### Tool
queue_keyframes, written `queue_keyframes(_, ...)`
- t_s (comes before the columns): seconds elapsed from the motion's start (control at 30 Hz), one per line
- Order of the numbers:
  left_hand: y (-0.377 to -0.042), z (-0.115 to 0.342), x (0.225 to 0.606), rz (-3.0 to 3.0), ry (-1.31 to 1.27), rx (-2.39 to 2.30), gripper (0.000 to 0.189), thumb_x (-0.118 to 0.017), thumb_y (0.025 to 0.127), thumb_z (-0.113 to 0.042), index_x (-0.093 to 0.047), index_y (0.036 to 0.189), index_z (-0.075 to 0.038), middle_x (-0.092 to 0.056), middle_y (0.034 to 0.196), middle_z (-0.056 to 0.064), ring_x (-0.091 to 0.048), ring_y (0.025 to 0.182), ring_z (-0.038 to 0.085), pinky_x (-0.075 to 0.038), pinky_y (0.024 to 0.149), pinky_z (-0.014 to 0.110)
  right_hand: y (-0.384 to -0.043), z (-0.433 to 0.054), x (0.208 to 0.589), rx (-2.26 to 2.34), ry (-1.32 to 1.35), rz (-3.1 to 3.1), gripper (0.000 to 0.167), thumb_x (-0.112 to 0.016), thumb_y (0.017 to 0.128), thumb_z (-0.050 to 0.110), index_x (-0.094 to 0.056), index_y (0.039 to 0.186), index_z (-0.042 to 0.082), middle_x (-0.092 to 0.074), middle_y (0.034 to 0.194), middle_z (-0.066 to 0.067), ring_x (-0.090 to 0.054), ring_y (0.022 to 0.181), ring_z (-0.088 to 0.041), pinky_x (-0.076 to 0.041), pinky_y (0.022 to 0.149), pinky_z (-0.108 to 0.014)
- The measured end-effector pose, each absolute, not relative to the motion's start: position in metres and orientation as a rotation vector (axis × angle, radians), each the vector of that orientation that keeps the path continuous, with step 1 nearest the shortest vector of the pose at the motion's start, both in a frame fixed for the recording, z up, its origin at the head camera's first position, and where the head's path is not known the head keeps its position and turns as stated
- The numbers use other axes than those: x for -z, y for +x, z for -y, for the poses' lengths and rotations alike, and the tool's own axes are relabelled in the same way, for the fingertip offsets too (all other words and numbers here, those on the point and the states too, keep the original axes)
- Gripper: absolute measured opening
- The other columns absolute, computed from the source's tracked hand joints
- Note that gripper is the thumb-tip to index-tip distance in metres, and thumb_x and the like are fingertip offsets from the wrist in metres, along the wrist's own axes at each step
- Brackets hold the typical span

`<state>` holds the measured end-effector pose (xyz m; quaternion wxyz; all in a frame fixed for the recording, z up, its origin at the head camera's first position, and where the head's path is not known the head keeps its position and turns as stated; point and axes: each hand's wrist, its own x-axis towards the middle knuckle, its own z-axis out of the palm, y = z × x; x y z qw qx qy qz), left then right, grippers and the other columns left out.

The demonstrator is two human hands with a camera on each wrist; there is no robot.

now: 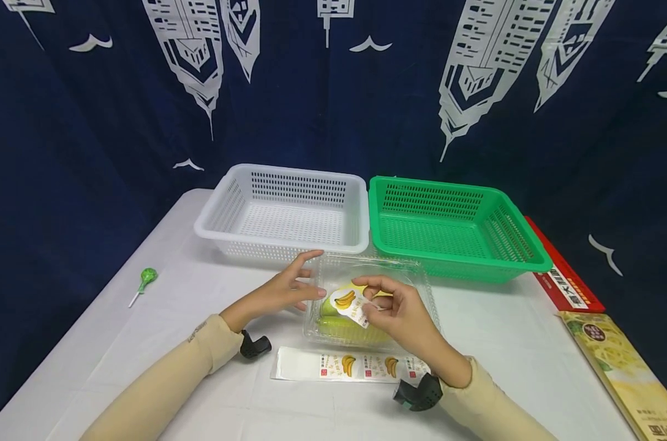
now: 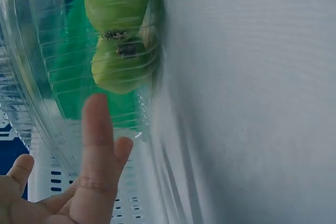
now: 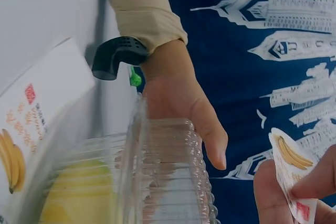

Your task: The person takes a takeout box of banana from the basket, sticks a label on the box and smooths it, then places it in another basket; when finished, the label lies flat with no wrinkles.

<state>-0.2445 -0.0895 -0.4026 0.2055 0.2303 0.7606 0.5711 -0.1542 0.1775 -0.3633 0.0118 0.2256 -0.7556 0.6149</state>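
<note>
My right hand (image 1: pixel 397 313) pinches a white sticker (image 1: pixel 357 313) printed with bananas between thumb and index finger, above a clear plastic clamshell box (image 1: pixel 333 264). The same sticker (image 3: pixel 286 167) appears upright in the fingertips in the right wrist view. The box is closed, and yellow-green fruit (image 2: pixel 116 3) with dark ends, like bananas, lies inside. My left hand (image 1: pixel 280 293) is at the left side of the box with fingers spread; whether it touches the plastic I cannot tell. A strip of banana labels (image 1: pixel 302 365) lies in front of the box.
Behind the box stand a white basket (image 1: pixel 289 242) and a green basket (image 1: pixel 454 252), side by side. A green lollipop (image 1: pixel 148 275) lies on the left. At the right edge are a red package (image 1: pixel 567 285) and a yellow one (image 1: pixel 625 367).
</note>
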Motion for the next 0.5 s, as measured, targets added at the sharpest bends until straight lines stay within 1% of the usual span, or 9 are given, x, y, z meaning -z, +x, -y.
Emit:
queue_keyframes(0.1, -0.245, 0.086, 0.402, -2.106, 0.644, -1.59, 0.092, -0.077, 0.099, -0.03, -0.022, 0.172, -0.028, -0.028, 0.166, 0.036, -0.048, 0.144, 0.055, -0.065, 0.087, 0.049, -0.157, -0.179, 0.358, -1.97, 0.517, 2.398, 0.035, -0.061, 0.095, -0.012, -0.065, 0.128, -0.019, -0.067, 0.111, -0.013, -0.067, 0.077, -0.004, -0.054, 0.065, -0.018)
queue_keyframes(0.17, -0.245, 0.085, 0.401, -2.102, 0.644, -1.587, 0.092, -0.079, 0.098, -0.027, -0.023, 0.171, -0.029, -0.026, 0.167, 0.035, -0.042, 0.147, 0.058, -0.065, 0.087, 0.05, -0.159, -0.18, 0.355, -1.994, 0.414, 2.401, 0.029, -0.061, 0.097, -0.009, -0.067, 0.124, -0.019, -0.07, 0.113, -0.012, -0.068, 0.081, -0.005, -0.058, 0.071, -0.021)
queue_keyframes(0.2, -0.245, 0.084, 0.401, -2.104, 0.647, -1.582, 0.092, -0.08, 0.098, -0.026, -0.024, 0.171, -0.029, -0.026, 0.168, 0.034, -0.039, 0.148, 0.059, -0.065, 0.086, 0.051, -0.161, -0.18, 0.353, -2.011, 0.387, 2.39, 0.026, -0.061, 0.098, -0.008, -0.067, 0.121, -0.02, -0.072, 0.114, -0.013, -0.07, 0.086, -0.006, -0.06, 0.075, -0.023)
queue_keyframes(0.3, -0.246, 0.082, 0.399, -2.115, 0.639, -1.565, 0.09, -0.082, 0.097, -0.023, -0.029, 0.17, -0.03, -0.024, 0.17, 0.032, -0.032, 0.151, 0.061, -0.065, 0.085, 0.05, -0.166, -0.182, 0.352, -2.061, 0.343, 2.352, 0.018, -0.061, 0.1, -0.006, -0.068, 0.112, -0.018, -0.071, 0.109, -0.008, -0.07, 0.089, -0.008, -0.062, 0.081, -0.026)
queue_keyframes(0.4, -0.247, 0.081, 0.398, -2.115, 0.629, -1.555, 0.088, -0.083, 0.096, -0.02, -0.033, 0.168, -0.028, -0.023, 0.171, 0.03, -0.03, 0.153, 0.06, -0.065, 0.085, 0.048, -0.171, -0.185, 0.353, -2.122, 0.318, 2.318, 0.007, -0.063, 0.1, -0.005, -0.069, 0.101, -0.009, -0.069, 0.097, -0.003, -0.068, 0.087, -0.009, -0.063, 0.08, -0.027)
queue_keyframes(0.47, -0.247, 0.081, 0.398, -2.107, 0.62, -1.555, 0.087, -0.082, 0.097, -0.019, -0.034, 0.168, -0.027, -0.022, 0.172, 0.03, -0.029, 0.154, 0.059, -0.065, 0.085, 0.048, -0.174, -0.187, 0.353, -2.143, 0.305, 2.316, 0.007, -0.065, 0.1, -0.005, -0.07, 0.099, 0.0, -0.066, 0.092, 0.0, -0.066, 0.084, -0.01, -0.063, 0.079, -0.028)
queue_keyframes(0.5, -0.247, 0.081, 0.398, -2.103, 0.619, -1.557, 0.086, -0.082, 0.097, -0.018, -0.034, 0.168, -0.025, -0.022, 0.172, 0.031, -0.028, 0.154, 0.059, -0.065, 0.086, 0.048, -0.175, -0.188, 0.353, -2.152, 0.313, 2.319, 0.009, -0.066, 0.1, -0.005, -0.071, 0.098, 0.002, -0.066, 0.091, 0.0, -0.067, 0.084, -0.01, -0.064, 0.08, -0.03)
